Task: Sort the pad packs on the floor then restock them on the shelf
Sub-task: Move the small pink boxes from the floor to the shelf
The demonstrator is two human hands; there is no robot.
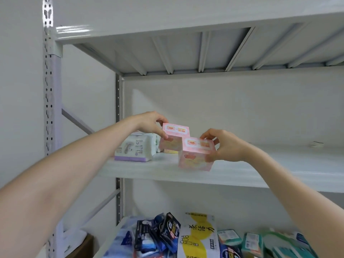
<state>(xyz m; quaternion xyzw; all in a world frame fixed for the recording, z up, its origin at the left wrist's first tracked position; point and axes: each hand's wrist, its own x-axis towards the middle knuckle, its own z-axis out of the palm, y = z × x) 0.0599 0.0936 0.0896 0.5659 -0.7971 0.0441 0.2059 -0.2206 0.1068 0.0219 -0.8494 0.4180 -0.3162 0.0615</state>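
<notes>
My left hand [150, 123] grips a pink pad pack [174, 139] by its left side, holding it over the middle shelf [260, 172] beside a white and purple pad pack [133, 148]. A second pink pad pack [196, 155] is gripped at its right side by my right hand [226, 146], just above the shelf's front part. The two pink packs touch corner to corner. A yellowish pack [170, 151] shows partly beneath the left pink one.
The middle shelf runs bare to the right of the packs. On the lower shelf lie several dark blue packs [160, 237], a white and yellow pack [197, 237] and green packs [253, 243]. A grey upright post [51, 108] stands at the left. The upper shelf [186, 25] hangs overhead.
</notes>
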